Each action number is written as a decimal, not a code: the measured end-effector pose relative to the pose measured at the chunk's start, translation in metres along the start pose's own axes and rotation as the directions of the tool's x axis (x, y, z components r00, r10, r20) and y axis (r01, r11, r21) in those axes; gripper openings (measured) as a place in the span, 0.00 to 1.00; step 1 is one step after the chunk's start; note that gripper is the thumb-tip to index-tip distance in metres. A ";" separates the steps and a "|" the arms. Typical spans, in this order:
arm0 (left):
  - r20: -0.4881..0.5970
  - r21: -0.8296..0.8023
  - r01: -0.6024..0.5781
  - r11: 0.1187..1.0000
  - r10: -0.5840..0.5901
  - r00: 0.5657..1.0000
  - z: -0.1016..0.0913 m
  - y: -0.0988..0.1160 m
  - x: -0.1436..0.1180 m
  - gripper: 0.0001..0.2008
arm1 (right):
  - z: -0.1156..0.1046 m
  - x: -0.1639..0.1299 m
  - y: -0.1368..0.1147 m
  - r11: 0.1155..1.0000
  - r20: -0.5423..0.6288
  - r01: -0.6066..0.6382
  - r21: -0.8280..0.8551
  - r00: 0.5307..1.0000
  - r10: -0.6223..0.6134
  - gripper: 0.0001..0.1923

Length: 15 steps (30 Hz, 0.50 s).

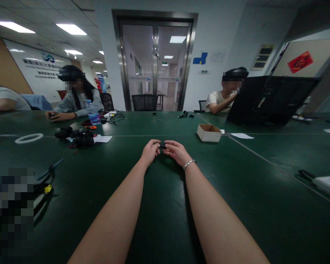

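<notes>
Both arms reach forward over the dark green table (165, 205). Between my fingertips is a small black cylindrical piece (162, 146), too small to name more closely. My left hand (151, 151) pinches its left end, where a light, shiny bit shows at the fingers. The fingers of my right hand (177, 151) are closed around the piece's other end. A silver bracelet (189, 164) circles my right wrist. Part of the black piece is hidden by the fingers.
An open cardboard box (209, 136) stands right of my hands. Leftward lie a black bundle (82, 138), a white ring (29, 138) and a water bottle (92, 113). Small black parts (184, 114) lie farther back. A large black panel (269, 99) stands at right. Other people sit around the table.
</notes>
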<state>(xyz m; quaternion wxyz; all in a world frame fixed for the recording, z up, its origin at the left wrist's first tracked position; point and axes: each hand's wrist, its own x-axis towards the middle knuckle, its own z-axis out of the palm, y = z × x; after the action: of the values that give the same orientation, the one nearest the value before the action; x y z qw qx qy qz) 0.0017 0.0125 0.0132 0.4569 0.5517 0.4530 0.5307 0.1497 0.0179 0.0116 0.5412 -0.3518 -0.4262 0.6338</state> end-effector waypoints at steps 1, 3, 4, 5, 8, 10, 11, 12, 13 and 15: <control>0.001 0.003 -0.009 1.000 0.009 1.000 0.000 -0.001 0.000 0.08 | -0.001 0.000 0.000 1.000 0.004 0.003 -0.001 1.000 -0.003 0.08; -0.011 0.014 -0.033 0.999 0.034 0.999 -0.001 -0.003 0.001 0.06 | -0.002 0.001 0.002 1.000 0.022 0.007 -0.022 1.000 -0.006 0.09; -0.024 0.023 -0.050 0.999 0.050 0.998 -0.001 -0.005 0.002 0.06 | -0.003 0.003 0.003 0.999 0.039 0.006 -0.046 0.999 -0.004 0.10; -0.038 0.034 -0.067 0.997 0.068 0.997 -0.002 -0.006 0.002 0.07 | -0.004 0.004 0.004 0.997 0.058 0.004 -0.078 0.998 0.000 0.11; -0.045 0.110 -0.113 0.987 0.119 0.992 -0.005 -0.012 0.003 0.10 | -0.005 0.008 0.008 0.976 0.111 -0.001 -0.219 0.994 0.026 0.14; 0.009 0.223 -0.134 0.965 0.135 0.991 -0.006 -0.015 0.002 0.12 | -0.005 0.010 0.009 0.948 0.131 0.007 -0.317 0.991 0.036 0.14; 0.040 0.293 -0.143 0.945 0.137 0.990 -0.006 -0.016 0.001 0.13 | -0.004 0.010 0.010 0.936 0.137 0.016 -0.352 0.990 0.034 0.14; 0.065 0.359 -0.150 0.921 0.135 0.989 -0.005 -0.016 0.000 0.13 | -0.003 0.009 0.009 0.930 0.140 0.028 -0.368 0.990 0.025 0.14; 0.081 0.416 -0.153 0.897 0.131 0.988 -0.004 -0.017 -0.002 0.12 | -0.002 0.007 0.009 0.932 0.138 0.038 -0.359 0.990 0.013 0.15; 0.080 0.491 -0.143 0.860 0.119 0.990 -0.002 -0.017 -0.005 0.11 | 0.001 0.001 0.008 0.955 0.131 0.041 -0.293 0.991 -0.002 0.17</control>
<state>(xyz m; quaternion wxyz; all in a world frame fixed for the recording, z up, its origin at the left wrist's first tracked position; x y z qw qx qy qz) -0.0004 0.0102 -0.0043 0.2737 0.6921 0.5243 0.4137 0.1459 0.0185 0.0048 0.4609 -0.3822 -0.5538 0.5786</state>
